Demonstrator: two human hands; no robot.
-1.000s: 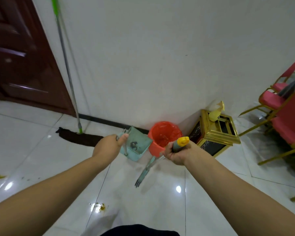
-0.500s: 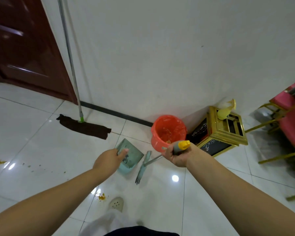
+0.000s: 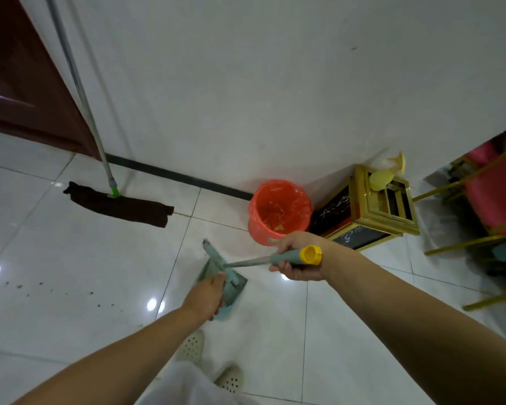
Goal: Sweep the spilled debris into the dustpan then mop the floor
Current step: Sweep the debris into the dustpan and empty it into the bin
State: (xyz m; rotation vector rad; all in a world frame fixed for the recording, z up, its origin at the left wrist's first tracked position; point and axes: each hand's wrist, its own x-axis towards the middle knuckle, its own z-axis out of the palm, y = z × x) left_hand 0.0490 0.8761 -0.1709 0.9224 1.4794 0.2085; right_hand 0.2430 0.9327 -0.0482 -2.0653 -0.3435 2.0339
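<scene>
My left hand [image 3: 206,296] grips the teal dustpan [image 3: 231,299] low above the white tile floor, in front of my feet. My right hand [image 3: 298,260] grips the teal broom handle with a yellow cap [image 3: 297,255]; its thin metal shaft runs left to the teal brush head [image 3: 215,260], which lies across the dustpan. An orange bin [image 3: 279,211] with scraps inside stands by the wall just behind my hands. A mop [image 3: 120,204] with a dark cloth head leans against the wall at the left. Small dark specks [image 3: 56,290] dot the floor at the left.
A gold-framed stand [image 3: 383,211] with a yellow item on top sits right of the bin. Pink chairs with gold legs [image 3: 494,200] crowd the right edge. A dark wooden door [image 3: 18,83] is at the upper left. My light slippers [image 3: 190,347] are below the dustpan.
Both hands have come down and back from the orange bin toward my feet. The dustpan has dropped lower, and the brush head now lies across it.
</scene>
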